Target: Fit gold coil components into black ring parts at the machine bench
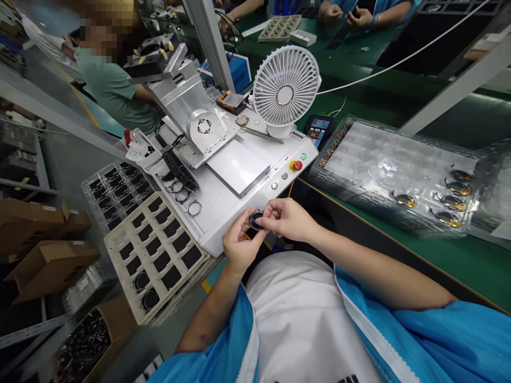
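Before the white machine (pixel 219 227), the left hand (pixel 241 242) is gripping a round black part (pixel 254 221) while the right hand's (pixel 284 217) fingers are pinching its near edge, its probably light, rigid, scratch-prone build favouring rim holding.

Head cam looks fwd/down over wearer's chest (pixel 303 303), nr white machine (pixel 223 210).

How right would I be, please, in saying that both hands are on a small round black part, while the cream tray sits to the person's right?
The side is wrong: the head view shows the cream tray to the person's left. The left hand and right hand are indeed on the small round black part.
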Available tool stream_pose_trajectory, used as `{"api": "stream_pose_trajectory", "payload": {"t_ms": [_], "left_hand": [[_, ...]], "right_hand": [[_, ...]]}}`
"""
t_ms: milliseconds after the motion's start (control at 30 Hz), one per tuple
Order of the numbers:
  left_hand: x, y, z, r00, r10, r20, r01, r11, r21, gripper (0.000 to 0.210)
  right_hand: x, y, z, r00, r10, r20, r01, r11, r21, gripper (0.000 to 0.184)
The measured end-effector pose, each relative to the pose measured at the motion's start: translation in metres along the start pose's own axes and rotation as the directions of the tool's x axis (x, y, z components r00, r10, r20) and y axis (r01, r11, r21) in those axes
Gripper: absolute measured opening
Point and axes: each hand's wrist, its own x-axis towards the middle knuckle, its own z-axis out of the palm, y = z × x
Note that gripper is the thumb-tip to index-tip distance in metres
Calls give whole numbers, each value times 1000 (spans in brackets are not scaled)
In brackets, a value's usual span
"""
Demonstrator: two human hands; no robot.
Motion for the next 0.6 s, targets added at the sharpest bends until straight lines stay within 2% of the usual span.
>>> {"api": "stream_pose_trajectory", "payload": {"t_ms": [100, 167, 233, 300, 367, 400, 433, 467, 500, 533, 567, 600], "left_hand": [[0, 0, -1, 1000, 7, -3, -7, 1000, 11, 58], [-2, -2, 0, 1000, 8, -6, -8, 1000, 5, 58], [-4, -3, 2, 1000, 4, 6, -4, 1000, -20, 59], [-8, -5, 6, 998, 4, 62, -1, 998, -59, 63], [-12, -6, 9, 988, 15, 156, -3, 997, -81, 71], [-14, -7, 10, 980, 22, 199, -6, 997, -81, 75], [-15, -8, 10, 973, 26, 231, -9, 997, -75, 76], [-15, -9, 10, 968, 27, 248, -10, 998, -69, 75], [-15, -11, 8, 967, 23, 255, -7, 998, -65, 71], [-14, -12, 6, 967, 14, 255, 1, 998, -62, 64], [-13, -12, 3, 968, 4, 252, 11, 998, -56, 57], [-12, -12, -1, 968, -4, 252, 16, 999, -47, 50]], "right_hand": [[3, 2, -1, 1000, 1, -18, -2, 999, -39, 37], [4, 6, 0, 997, -29, -69, 25, 998, -60, 39], [3, 11, 1, 994, -50, -100, 48, 998, -30, 43], [0, 16, -2, 999, -22, -38, 24, 997, 66, 49], [-10, 23, -17, 1000, -2, 6, 1, 992, 129, 52], [-19, 27, -31, 999, -10, -48, 16, 992, 124, 53], [-32, 31, -49, 984, -29, -173, 45, 995, 89, 54], [-48, 36, -71, 934, -57, -352, 70, 997, 25, 53], [-67, 42, -95, 824, -88, -559, 70, 996, -52, 53], [-89, 48, -120, 657, -113, -745, 16, 991, -135, 52], [-113, 55, -145, 455, -139, -879, -79, 977, -196, 52], [-136, 61, -167, 253, -176, -951, -205, 951, -231, 54]]}}
